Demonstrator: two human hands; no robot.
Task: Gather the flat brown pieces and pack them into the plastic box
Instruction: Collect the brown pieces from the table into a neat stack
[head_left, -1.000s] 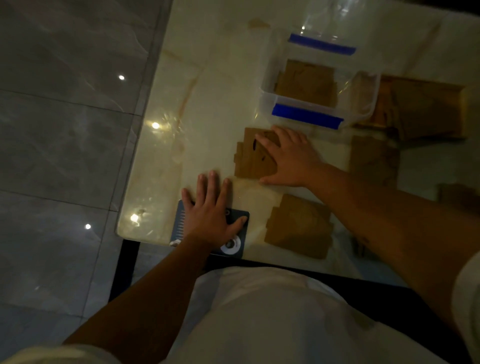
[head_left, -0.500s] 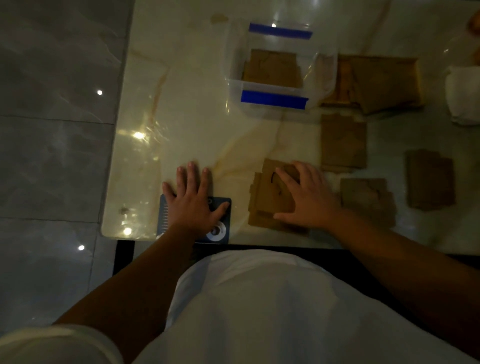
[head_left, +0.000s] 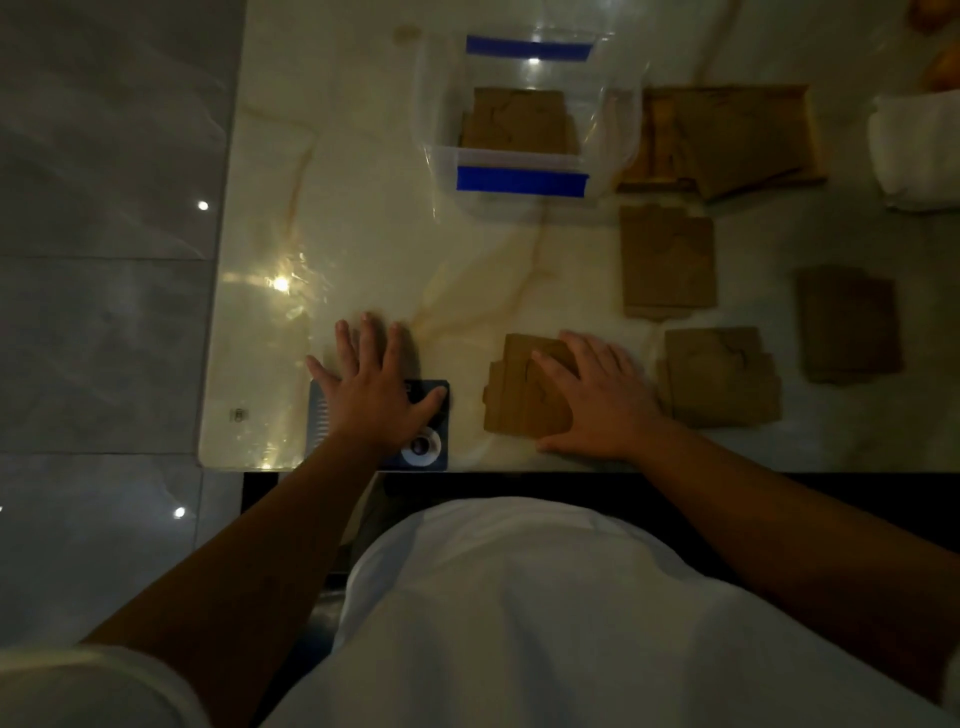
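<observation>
A clear plastic box (head_left: 441, 156) with blue tape strips stands at the back of the marble table and has brown pieces (head_left: 519, 122) lying flat inside. My right hand (head_left: 602, 400) lies palm down, fingers spread, on a small stack of flat brown pieces (head_left: 514, 400) near the table's front edge, with the thumb at the stack's near edge. My left hand (head_left: 371, 389) rests flat and open on a dark blue device (head_left: 434, 452). More brown pieces lie to the right: one (head_left: 667, 262) behind, one (head_left: 722, 376) beside my right hand, one (head_left: 849, 325) further right.
A larger pile of brown sheets (head_left: 727, 137) sits right of the box. A white cloth (head_left: 919, 150) lies at the far right edge, with orange things (head_left: 937, 73) behind it. The table's front edge (head_left: 779, 470) runs just below my hands; grey floor tiles are on the left.
My right hand has slid its stack of brown pieces from just in front of the box toward the table's near edge. The camera has swung round. The left hand stayed on the device.
</observation>
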